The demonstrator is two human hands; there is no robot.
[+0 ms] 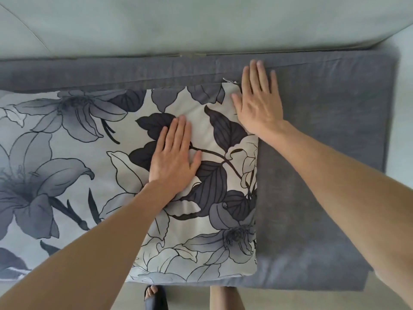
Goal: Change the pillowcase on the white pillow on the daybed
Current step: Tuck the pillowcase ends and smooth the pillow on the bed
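Note:
A pillow in a floral pillowcase (214,220), white with grey and black leaves and lilies, lies flat on the grey daybed mattress (324,175). My left hand (173,157) presses flat on the middle of the pillow, fingers straight and together. My right hand (259,99) lies flat over the pillow's far right corner, with its fingers reaching onto the grey mattress beyond. Neither hand holds anything. The white pillow itself is hidden inside the case.
A second cloth or cushion with a paler blue-grey lily print (44,164) lies to the left, touching the pillow. A pale wall or backrest (201,23) runs behind the daybed. Below the mattress's front edge, my sandalled foot (154,296) stands on the floor.

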